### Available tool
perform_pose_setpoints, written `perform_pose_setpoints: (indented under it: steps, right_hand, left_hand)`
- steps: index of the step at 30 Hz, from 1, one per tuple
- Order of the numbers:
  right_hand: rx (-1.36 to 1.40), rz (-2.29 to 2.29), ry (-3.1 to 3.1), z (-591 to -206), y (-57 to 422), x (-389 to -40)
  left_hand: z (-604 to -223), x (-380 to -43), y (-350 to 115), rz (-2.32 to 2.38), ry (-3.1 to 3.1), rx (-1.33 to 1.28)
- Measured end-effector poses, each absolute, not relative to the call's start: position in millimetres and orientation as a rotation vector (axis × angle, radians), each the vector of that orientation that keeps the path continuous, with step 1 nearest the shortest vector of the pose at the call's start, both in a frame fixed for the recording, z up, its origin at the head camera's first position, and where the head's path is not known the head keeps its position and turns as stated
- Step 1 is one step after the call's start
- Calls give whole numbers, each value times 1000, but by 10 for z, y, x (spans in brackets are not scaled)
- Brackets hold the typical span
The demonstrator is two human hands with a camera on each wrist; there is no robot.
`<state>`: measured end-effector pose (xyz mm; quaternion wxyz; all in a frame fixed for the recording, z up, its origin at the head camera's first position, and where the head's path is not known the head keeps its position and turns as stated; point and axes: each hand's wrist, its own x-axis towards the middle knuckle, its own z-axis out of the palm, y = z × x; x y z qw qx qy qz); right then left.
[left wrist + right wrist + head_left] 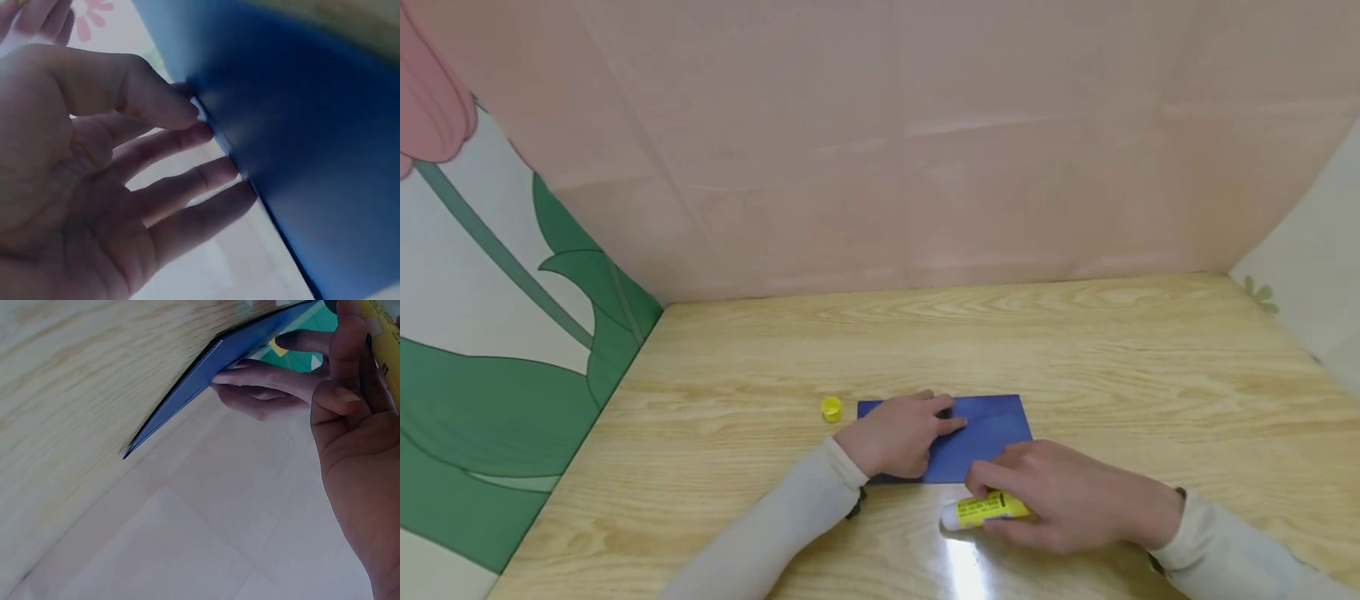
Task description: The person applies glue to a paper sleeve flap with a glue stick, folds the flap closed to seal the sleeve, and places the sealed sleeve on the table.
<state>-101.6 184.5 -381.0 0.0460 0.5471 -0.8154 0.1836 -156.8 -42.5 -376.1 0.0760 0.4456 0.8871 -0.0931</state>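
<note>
A sheet of blue paper (981, 433) lies on the table, its near side close to the right hand. My left hand (898, 433) rests over its left part; in the left wrist view, fingertips (240, 190) touch the blue surface with the fingers fairly straight. In my right hand (1060, 496) is a yellow glue stick (988, 510), gripped between thumb and fingers, its white end pointing left just below the paper. The right wrist view catches only part of the glue stick (381, 350) beside the curled fingers.
A small yellow cap (831, 408) stands on the wooden table (737, 358), left of the paper. Behind the table hangs a pinkish backdrop (910, 167). On the left is a panel with a painted flower and green leaves (490, 400).
</note>
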Motion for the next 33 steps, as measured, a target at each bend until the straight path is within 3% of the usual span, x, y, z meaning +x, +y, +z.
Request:
perform_pose_setpoints:
  steps: [7, 17, 27, 33]
  right_hand:
    - [1670, 565, -2508, -3818, 1856, -1016]
    - [1684, 576, -2481, -3821, 1848, -1017]
    - [1695, 566, -2453, -3829, 1854, -1015]
    - [1691, 568, -2469, -3812, 1844, -1014]
  left_hand:
    - [-3661, -1616, -505, 2, 2550, 1185]
    - [-3745, -1556, -290, -318, 2696, 1271]
    - [-3688, -1643, -445, -43, 2573, 1163]
    - [-3733, -1647, -442, -169, 2635, 1197]
